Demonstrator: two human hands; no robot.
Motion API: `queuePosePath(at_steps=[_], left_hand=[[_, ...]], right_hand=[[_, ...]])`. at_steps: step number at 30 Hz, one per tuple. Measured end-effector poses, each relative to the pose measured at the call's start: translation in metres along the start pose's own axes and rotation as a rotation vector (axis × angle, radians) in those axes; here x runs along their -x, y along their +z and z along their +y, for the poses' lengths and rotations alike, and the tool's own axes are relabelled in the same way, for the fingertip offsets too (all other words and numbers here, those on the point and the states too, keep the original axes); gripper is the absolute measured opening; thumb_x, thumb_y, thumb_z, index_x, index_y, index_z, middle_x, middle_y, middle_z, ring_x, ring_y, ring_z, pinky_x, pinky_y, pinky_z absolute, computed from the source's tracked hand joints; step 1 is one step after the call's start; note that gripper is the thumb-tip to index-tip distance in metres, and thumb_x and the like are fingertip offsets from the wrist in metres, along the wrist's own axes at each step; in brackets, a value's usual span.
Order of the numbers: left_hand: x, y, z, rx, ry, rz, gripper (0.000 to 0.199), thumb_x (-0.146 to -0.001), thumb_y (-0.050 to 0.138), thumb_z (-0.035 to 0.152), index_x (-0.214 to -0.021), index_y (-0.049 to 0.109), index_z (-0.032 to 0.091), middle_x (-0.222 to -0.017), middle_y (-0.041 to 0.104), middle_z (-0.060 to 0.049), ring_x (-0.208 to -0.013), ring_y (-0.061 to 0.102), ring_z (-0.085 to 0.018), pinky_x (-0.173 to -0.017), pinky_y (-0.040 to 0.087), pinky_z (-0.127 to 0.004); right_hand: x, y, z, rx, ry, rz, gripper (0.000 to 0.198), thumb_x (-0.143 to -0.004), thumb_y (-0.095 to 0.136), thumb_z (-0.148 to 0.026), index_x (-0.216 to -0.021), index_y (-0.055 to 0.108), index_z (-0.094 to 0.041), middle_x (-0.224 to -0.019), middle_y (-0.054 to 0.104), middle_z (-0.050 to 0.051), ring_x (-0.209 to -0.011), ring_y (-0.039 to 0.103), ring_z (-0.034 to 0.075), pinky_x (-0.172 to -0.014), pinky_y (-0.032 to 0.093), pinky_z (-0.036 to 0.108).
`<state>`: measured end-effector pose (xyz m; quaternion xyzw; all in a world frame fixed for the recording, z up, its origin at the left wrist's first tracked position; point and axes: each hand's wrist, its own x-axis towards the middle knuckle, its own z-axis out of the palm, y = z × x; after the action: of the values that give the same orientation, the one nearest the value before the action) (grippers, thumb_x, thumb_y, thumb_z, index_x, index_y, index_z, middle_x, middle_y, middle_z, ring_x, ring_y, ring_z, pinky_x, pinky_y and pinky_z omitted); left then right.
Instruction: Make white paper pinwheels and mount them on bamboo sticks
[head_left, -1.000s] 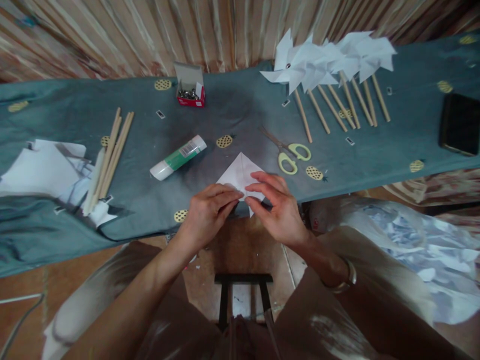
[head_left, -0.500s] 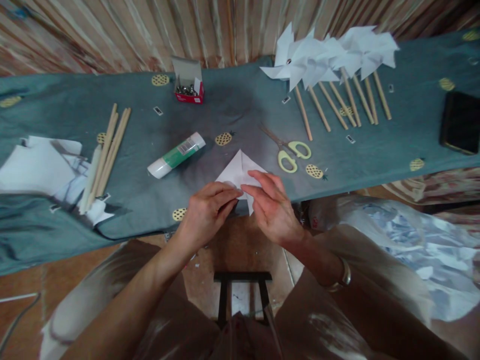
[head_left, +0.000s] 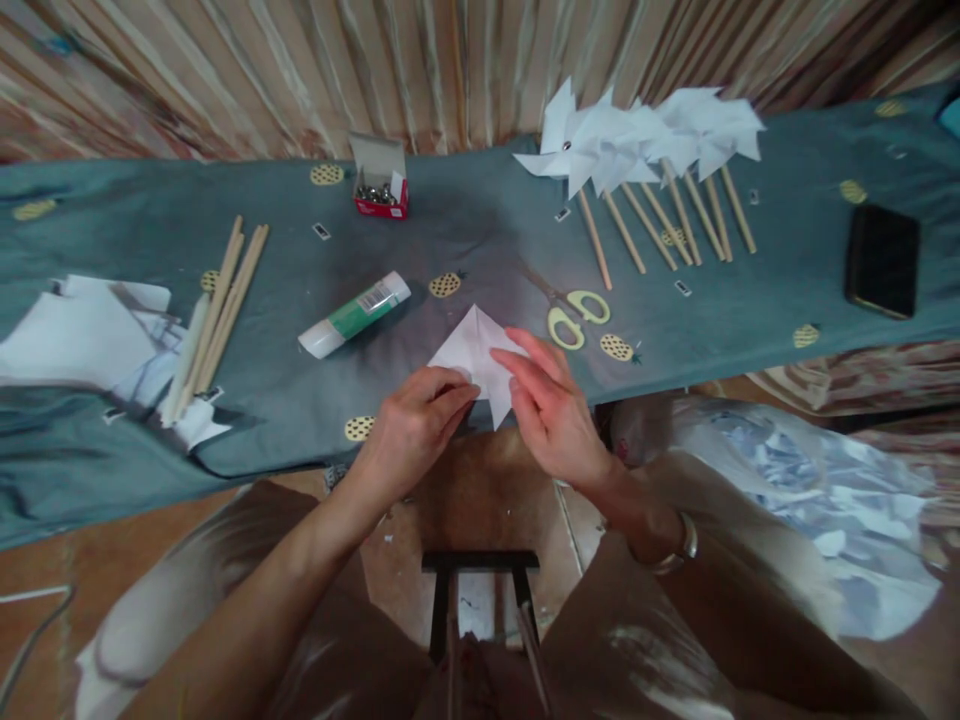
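Between left hand (head_left: pixel 416 425) and right hand (head_left: pixel 559 415), folded paper (head_left: pixel 474 345)
It is pinched by the left and partly covered by the right, fingers loosely spread.

- White folded paper (head_left: pixel 478 348), its uppermost corner pointing away across the surface (head_left: pixel 469 225).
- A crease runs down from that corner through the middle.
- One narrow pointed flap (head_left: pixel 499 408) juts toward the near side, past the surface's edge.
- Its lower left and right parts are partly hidden.
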<state>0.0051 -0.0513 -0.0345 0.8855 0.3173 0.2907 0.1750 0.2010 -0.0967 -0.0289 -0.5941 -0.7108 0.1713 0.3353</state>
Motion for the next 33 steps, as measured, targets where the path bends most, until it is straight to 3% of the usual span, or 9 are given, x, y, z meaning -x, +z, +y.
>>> queuePosePath(at_steps=[3, 11, 14, 18, 25, 33], left_hand=[[0.000, -0.002, -0.002, -0.033, 0.036, 0.007, 0.016, -0.096, 0.055, 0.016, -0.103, 0.069, 0.013, -0.100, 0.069, -0.009, -0.093, 0.066, -0.019, -0.081, 0.058, -0.030], [-0.003, -0.024, -0.020, -0.164, 0.055, -0.005, 0.021, -0.096, 0.050, 0.011, -0.104, 0.068, 0.019, -0.104, 0.068, -0.009, -0.090, 0.062, -0.020, -0.077, 0.057, -0.035], [-0.004, -0.027, -0.014, -0.172, 0.059, 0.036, 0.015, -0.096, 0.054, 0.015, -0.103, 0.067, 0.016, -0.105, 0.068, -0.010, -0.090, 0.061, -0.021, -0.076, 0.056, -0.035], [-0.003, -0.021, 0.002, -0.180, 0.111, -0.020, 0.015, -0.092, 0.064, 0.024, -0.104, 0.067, 0.015, -0.103, 0.069, -0.010, -0.092, 0.062, -0.023, -0.077, 0.054, -0.037], [-0.001, -0.010, 0.008, -0.217, 0.127, -0.038, 0.012, -0.095, 0.058, 0.018, -0.101, 0.067, 0.013, -0.095, 0.070, -0.009, -0.086, 0.064, -0.020, -0.074, 0.055, -0.032], [0.001, -0.019, 0.014, -0.295, 0.176, -0.049, 0.016, -0.096, 0.052, 0.012, -0.093, 0.067, 0.011, -0.083, 0.070, -0.007, -0.077, 0.063, -0.019, -0.067, 0.053, -0.031]], right_hand=[[0.000, -0.004, 0.006, 0.048, 0.057, 0.021, 0.044, -0.096, 0.039, -0.019, -0.137, 0.054, -0.019, -0.142, 0.055, 0.015, -0.135, 0.049, 0.028, -0.116, 0.040, 0.052], [0.007, -0.007, -0.011, -0.032, 0.030, -0.018, 0.035, -0.096, 0.046, -0.018, -0.126, 0.062, -0.013, -0.136, 0.062, 0.018, -0.127, 0.060, 0.026, -0.108, 0.051, 0.045], [0.007, -0.007, -0.014, -0.066, 0.036, -0.025, 0.033, -0.095, 0.047, -0.017, -0.123, 0.063, -0.014, -0.134, 0.063, 0.017, -0.125, 0.061, 0.026, -0.107, 0.052, 0.044], [0.007, -0.006, -0.011, -0.114, 0.063, -0.026, 0.034, -0.092, 0.048, -0.015, -0.123, 0.064, -0.014, -0.133, 0.064, 0.017, -0.124, 0.062, 0.025, -0.108, 0.051, 0.043], [0.009, -0.008, -0.014, -0.164, 0.072, -0.065, 0.035, -0.088, 0.053, -0.013, -0.121, 0.065, -0.014, -0.131, 0.065, 0.016, -0.122, 0.063, 0.025, -0.107, 0.052, 0.043], [0.006, -0.020, -0.005, -0.120, 0.041, -0.110, 0.039, -0.084, 0.059, -0.011, -0.121, 0.066, -0.018, -0.136, 0.062, 0.013, -0.128, 0.057, 0.026, -0.110, 0.047, 0.047]])
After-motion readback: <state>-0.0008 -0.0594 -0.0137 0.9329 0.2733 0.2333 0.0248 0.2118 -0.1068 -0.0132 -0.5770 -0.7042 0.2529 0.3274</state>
